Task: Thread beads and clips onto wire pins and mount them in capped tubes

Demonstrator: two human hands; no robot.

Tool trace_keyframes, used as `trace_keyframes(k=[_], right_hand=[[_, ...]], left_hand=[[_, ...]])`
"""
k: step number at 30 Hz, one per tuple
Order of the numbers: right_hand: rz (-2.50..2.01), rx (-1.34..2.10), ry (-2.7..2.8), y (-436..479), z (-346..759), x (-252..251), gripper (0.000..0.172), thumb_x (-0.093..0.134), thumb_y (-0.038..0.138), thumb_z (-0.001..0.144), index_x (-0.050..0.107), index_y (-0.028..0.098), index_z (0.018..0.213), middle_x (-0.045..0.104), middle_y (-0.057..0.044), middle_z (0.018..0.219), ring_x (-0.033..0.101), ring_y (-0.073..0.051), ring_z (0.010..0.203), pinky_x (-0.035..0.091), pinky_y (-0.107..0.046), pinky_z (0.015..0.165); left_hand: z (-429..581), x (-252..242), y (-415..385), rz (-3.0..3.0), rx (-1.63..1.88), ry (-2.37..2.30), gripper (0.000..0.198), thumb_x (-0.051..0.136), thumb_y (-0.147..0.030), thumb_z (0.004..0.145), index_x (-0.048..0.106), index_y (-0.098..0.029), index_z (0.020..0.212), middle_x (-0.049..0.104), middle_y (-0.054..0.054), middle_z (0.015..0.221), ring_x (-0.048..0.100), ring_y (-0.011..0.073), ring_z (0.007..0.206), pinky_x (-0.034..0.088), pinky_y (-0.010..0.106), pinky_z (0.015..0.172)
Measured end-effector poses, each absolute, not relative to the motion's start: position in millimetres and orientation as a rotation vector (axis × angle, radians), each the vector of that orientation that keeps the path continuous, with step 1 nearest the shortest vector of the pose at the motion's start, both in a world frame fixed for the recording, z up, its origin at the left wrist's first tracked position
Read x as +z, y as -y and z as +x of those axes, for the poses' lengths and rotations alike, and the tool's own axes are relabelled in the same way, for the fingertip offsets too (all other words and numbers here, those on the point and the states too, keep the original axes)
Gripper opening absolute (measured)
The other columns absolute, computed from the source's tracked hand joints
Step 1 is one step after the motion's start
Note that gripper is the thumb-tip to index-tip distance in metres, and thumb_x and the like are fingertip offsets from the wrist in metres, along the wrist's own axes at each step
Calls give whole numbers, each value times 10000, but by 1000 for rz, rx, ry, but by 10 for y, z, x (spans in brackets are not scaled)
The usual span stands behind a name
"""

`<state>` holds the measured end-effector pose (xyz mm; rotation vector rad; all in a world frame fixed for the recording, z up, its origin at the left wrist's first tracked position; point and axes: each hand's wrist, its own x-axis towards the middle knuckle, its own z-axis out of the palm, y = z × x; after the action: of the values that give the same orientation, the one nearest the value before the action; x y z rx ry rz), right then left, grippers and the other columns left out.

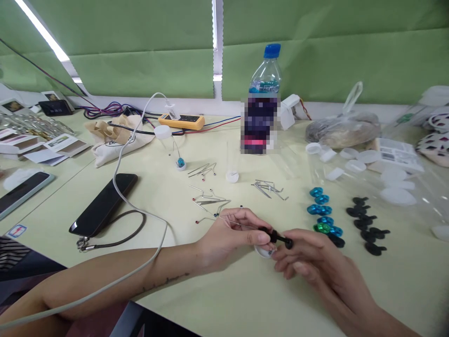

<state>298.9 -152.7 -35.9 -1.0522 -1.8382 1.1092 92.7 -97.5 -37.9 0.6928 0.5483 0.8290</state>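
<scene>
My left hand (242,231) is closed, with thumb and fingers pinching a small black part (270,234) that has a stem and a rounded end. A thin metal rod runs back from it across the fingers. My right hand (321,264) is close by on the right, its fingers bent and apart, the index fingertip beside the black part's rounded end; whether they touch I cannot tell. Below the black part, between the hands, a white round piece (264,252) shows partly. Bent metal rods (210,202), some with red or blue tips, lie beyond my left hand.
Right of my hands lie shiny blue pieces (319,209) and black knob-like parts (366,222). More bent rods (268,188), a clear tube (232,161), white caps (356,165) and a bottle (267,70) are farther back. A white cable (140,211) crosses over my left forearm near a phone (103,204).
</scene>
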Motion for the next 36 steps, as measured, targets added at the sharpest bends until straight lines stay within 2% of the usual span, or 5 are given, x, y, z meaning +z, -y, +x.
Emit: trace_keyframes(k=[9,17,22,31,36], right_hand=[[-1180,696,2001,1524,3031,-368,338,466,210,970,397,274,1295,691,-11,866,672,-131,693,570,-227,665],[-1200,691,2016,1506,3007,-271,287,423,177,974,458,284,1238,657,1,831,666,-146,736,534,-232,657],[-1215,770,1967,1518,2982,-232,281,364,161,997,468,281,1229,659,-2,788,649,-149,651,528,-244,595],[-1229,826,1852,1529,2947,-263,257,393,242,996,521,261,1217,682,-17,794,663,-154,624,536,-238,522],[-1206,730,1965,1521,2962,-271,298,438,194,967,480,273,1252,671,9,743,672,-141,638,556,-223,586]], left_hand=[[914,-374,964,680,837,-592,168,822,-150,678,713,-104,797,748,78,738,708,156,661,546,277,699],[912,-389,962,663,837,-546,166,823,-152,684,707,-103,792,753,75,739,709,147,640,554,267,689],[910,-373,966,658,831,-560,174,830,-168,677,707,-104,782,749,73,725,706,146,641,550,264,693],[918,-356,958,649,834,-578,222,853,-200,654,699,-100,780,737,59,732,709,162,651,550,286,707],[914,-372,949,639,836,-545,209,849,-185,658,703,-97,779,738,61,729,708,151,636,553,267,692]])
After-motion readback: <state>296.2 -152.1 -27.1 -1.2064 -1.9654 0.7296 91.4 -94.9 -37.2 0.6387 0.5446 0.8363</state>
